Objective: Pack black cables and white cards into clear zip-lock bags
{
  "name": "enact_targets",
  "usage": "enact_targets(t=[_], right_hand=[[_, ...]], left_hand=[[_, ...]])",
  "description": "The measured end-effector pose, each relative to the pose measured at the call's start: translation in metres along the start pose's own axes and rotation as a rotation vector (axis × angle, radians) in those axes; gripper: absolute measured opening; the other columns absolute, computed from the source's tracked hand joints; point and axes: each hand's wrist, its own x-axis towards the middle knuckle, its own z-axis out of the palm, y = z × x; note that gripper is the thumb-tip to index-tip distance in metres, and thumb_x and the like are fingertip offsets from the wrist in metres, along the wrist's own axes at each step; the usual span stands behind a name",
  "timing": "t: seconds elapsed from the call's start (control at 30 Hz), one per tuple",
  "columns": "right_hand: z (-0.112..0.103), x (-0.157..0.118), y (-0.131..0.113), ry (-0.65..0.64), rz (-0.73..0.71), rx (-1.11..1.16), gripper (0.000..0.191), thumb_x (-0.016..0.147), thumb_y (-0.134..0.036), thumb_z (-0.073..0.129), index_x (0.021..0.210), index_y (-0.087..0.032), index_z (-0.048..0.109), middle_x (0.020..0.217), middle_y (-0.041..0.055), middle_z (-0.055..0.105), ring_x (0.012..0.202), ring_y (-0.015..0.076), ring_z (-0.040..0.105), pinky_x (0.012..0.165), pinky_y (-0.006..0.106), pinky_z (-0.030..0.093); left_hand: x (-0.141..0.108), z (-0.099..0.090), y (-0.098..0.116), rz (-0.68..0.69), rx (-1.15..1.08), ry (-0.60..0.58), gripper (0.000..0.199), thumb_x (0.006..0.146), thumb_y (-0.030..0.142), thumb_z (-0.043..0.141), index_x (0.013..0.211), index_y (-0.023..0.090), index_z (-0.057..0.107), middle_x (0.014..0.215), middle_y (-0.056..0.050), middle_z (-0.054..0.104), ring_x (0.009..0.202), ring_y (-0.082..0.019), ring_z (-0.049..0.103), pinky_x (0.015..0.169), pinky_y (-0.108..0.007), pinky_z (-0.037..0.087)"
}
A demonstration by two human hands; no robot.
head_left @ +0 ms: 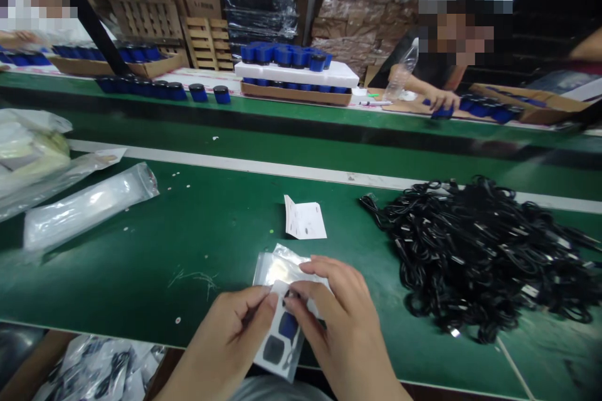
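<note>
Near the front edge of the green table, my left hand (237,322) is closed, with thumb and fingers pinching a small clear plastic bag (290,368). A white sheet with dark rounded-square patches (273,349) shows in or against the bag; I cannot tell which. My right hand (345,310) is closed too, its thumb and index finger pinching at the upper end of the bag and sheet. Under the fingertips lies another shiny clear bag (270,268). Just beyond stands a folded white leaflet (308,220), partly open.
A heap of coiled black cables (480,257) lies to the right. Clear plastic sleeves (89,207) lie at left. Below the front left edge is a box of bagged items (108,366). Across the line, a co-worker's hand (444,100) touches blue jars (489,108).
</note>
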Motion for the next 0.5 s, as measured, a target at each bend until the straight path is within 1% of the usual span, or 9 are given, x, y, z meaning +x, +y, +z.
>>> enact_targets(t=[0.17,0.33,0.4,0.5], right_hand=[[0.003,0.001,0.0018,-0.004,-0.059,-0.03,0.011,0.089,-0.011,0.055,0.089,-0.017,0.064,0.085,0.003,0.069,0.077,0.0159,0.065,0.087,0.039,0.042],[0.0064,-0.0007,0.0015,-0.006,-0.053,-0.013,0.011,0.088,-0.009,0.055,0.088,-0.016,0.064,0.083,0.0029,0.069,0.074,0.0156,0.065,0.089,0.039,0.039],[0.0048,-0.0004,0.0026,-0.006,-0.017,0.006,0.012,0.088,-0.009,0.054,0.089,-0.016,0.063,0.087,0.0046,0.067,0.077,0.0172,0.064,0.086,0.038,0.041],[-0.0036,0.0024,0.0073,-0.024,0.145,0.086,0.015,0.09,-0.013,0.05,0.098,-0.017,0.061,0.098,0.0087,0.063,0.09,0.0209,0.06,0.078,0.035,0.046]], left_hand=[[-0.0003,0.0014,0.0001,0.0,0.014,0.003,0.038,0.087,0.042,0.038,0.056,0.022,0.031,0.056,0.007,0.022,0.053,-0.01,0.022,0.047,-0.023,0.018],[0.0001,-0.0008,-0.0024,-0.011,-0.003,-0.023,0.04,0.088,0.046,0.038,0.057,0.022,0.028,0.057,0.008,0.021,0.054,-0.01,0.021,0.047,-0.023,0.019],[-0.0003,-0.0012,-0.0013,-0.017,-0.006,-0.032,0.039,0.088,0.046,0.038,0.058,0.022,0.03,0.057,0.008,0.022,0.054,-0.01,0.022,0.048,-0.023,0.02],[0.0002,-0.0026,-0.0009,-0.035,0.017,-0.05,0.038,0.088,0.046,0.038,0.059,0.022,0.035,0.056,0.008,0.025,0.052,-0.01,0.025,0.047,-0.022,0.02]])
